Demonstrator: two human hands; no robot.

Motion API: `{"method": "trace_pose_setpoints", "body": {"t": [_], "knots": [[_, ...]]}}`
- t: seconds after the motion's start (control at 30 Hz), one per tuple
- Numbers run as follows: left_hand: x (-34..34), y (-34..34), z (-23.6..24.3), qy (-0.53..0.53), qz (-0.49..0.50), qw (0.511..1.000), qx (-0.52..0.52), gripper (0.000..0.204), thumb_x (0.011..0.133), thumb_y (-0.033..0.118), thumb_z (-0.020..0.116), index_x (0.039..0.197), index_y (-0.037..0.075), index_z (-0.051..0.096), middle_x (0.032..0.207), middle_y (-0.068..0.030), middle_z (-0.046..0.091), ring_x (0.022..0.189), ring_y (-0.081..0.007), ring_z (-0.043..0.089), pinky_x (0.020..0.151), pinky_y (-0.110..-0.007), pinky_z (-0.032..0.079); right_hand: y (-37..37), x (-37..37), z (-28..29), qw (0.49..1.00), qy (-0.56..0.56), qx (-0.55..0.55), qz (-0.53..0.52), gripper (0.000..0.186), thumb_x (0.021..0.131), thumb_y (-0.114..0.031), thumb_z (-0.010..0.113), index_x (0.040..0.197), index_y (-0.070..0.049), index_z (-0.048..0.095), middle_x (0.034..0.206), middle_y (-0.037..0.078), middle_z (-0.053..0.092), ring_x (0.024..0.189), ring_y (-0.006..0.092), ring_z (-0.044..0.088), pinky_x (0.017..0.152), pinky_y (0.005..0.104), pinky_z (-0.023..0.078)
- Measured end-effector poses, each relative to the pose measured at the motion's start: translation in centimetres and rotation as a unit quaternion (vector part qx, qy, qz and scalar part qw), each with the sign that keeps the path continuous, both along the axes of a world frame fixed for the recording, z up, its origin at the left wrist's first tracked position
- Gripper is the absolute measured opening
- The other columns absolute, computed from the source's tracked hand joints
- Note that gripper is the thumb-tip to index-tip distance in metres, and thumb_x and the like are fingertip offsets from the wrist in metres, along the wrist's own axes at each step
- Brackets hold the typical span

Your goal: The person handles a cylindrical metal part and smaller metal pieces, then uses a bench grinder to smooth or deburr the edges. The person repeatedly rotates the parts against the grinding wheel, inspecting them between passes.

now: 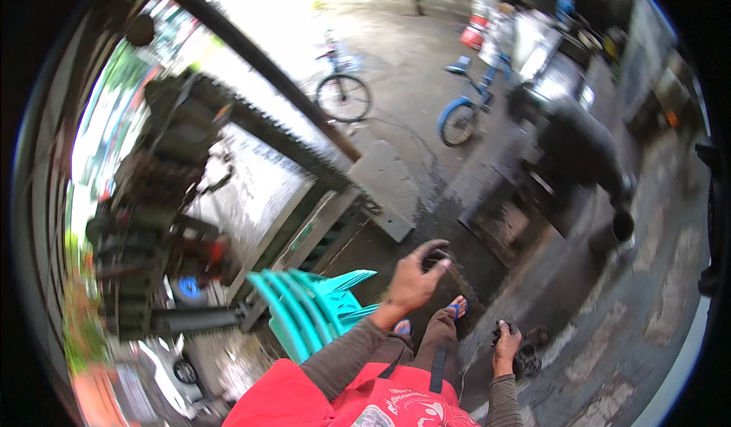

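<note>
My left hand (415,277) is raised in front of my body, its fingers curved and the thumb apart from them. The fingertips are dark with grime, and I see nothing held between them. Below its forearm stands a turquoise plastic chair (308,313) with a slatted back. Lower and to the right hangs my right hand (505,346), its blackened fingers curled in. Whether a small dark thing is inside them cannot be made out. Just beyond that hand is a dark, blurred lump of parts (531,351).
A large dark machine (575,149) with a pipe end (622,227) stands at the right. Heavy greasy machinery (160,221) fills the left, beside a metal frame (293,225). Farther off are a blue bicycle (459,121) and another bicycle (343,97). A white car (166,374) shows at lower left.
</note>
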State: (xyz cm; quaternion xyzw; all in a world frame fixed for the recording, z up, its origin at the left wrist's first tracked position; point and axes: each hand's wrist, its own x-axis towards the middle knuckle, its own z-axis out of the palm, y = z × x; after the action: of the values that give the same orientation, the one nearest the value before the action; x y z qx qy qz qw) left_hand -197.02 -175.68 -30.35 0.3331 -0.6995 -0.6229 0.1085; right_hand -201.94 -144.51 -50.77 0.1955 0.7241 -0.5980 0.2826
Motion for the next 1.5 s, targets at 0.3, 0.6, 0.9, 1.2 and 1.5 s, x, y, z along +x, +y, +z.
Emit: {"method": "trace_pose_setpoints", "body": {"t": [0.3,0.6,0.9,1.2,1.5], "knots": [[34.7,-18.0,5.8,-0.034,0.459,0.832,-0.309,0.025,0.088,0.002,0.062,0.11,0.006,0.072,0.102,-0.0133,0.075,0.095,-0.0253,0.072,0.084,-0.036,0.056,-17.9,13.1,14.4,0.845,0.032,-0.184,0.501,0.027,0.099,-0.022,0.067,0.116,-0.001,0.066,0.097,0.003,0.068,0.087,0.0115,0.064,0.076,0.0271,0.052],[42.3,-23.3,-8.2,-0.118,0.219,0.927,-0.281,0.078,0.072,0.006,0.073,0.146,0.008,0.047,0.149,-0.0222,0.049,0.139,-0.0375,0.047,0.118,-0.043,0.038,-22.1,32.9,18.0,0.806,0.178,-0.096,0.556,0.078,0.084,-0.013,0.078,0.15,0.002,0.038,0.126,0.017,0.063,0.109,0.0265,0.062,0.095,0.0358,0.049],[44.4,-16.6,-4.9,-0.074,0.242,0.927,-0.277,0.064,0.08,0.011,0.078,0.137,-0.002,0.051,0.134,-0.0262,0.057,0.126,-0.042,0.056,0.107,-0.047,0.047,-16.6,28.1,13.8,0.852,0.095,-0.115,0.502,0.077,0.067,0.006,0.073,0.14,0.001,0.047,0.123,0.008,0.058,0.112,0.0234,0.055,0.093,0.0349,0.049],[51.2,-5.6,-1.9,-0.029,0.36,0.874,-0.324,0.047,0.068,0.017,0.089,0.101,0.003,0.059,0.108,-0.0177,0.066,0.103,-0.0397,0.064,0.088,-0.047,0.05,-13.9,25.7,14.9,0.777,0.017,-0.131,0.615,0.091,0.055,0.007,0.067,0.143,0.0,0.044,0.125,0.009,0.058,0.113,0.0244,0.056,0.095,0.0362,0.048],[70.7,8.1,3.9,-0.202,0.61,0.687,-0.339,0.046,0.063,0.021,0.093,0.095,0.005,0.065,0.093,-0.0148,0.071,0.092,-0.0388,0.068,0.081,-0.046,0.052,-22.8,38.5,20.5,0.445,0.128,-0.21,0.861,0.086,0.066,-0.013,0.075,0.145,0.004,0.046,0.13,0.023,0.065,0.118,0.0352,0.065,0.102,0.0408,0.049]]}}
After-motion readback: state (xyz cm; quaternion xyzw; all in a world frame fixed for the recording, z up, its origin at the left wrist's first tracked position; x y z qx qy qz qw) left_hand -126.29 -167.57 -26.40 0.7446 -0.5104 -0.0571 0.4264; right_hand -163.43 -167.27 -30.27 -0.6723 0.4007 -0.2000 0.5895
